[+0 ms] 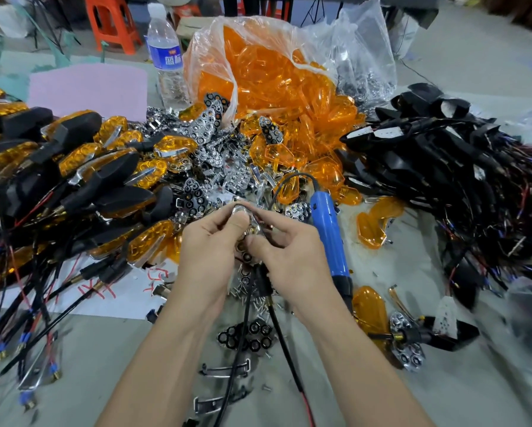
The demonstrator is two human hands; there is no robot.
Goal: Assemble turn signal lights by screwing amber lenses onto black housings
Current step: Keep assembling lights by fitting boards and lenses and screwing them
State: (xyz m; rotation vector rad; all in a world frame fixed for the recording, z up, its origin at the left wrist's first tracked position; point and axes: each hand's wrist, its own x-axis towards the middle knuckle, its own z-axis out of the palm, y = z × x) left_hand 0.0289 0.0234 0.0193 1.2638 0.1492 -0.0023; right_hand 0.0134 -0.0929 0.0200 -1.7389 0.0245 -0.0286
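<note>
Turn signal part (240, 211), largely hidden by fingers.
Left hand (210, 246) and right hand (292, 252) grip it above the grey tabletop (443, 396).

Water bottle label (166, 59) print illegible

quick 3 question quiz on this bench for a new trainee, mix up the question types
1. True or false: the right hand grips the blue electric screwdriver.
2. Multiple choice: the clear plastic bag of loose amber lenses sits at the table's A) far middle B) near left corner C) near right corner.
3. Fill in: the pile of finished lights lies on the person's ____ side.

Key:
1. False. It lies on the table beside that hand; the left hand and right hand together hold a small chrome part.
2. A
3. Left
</note>
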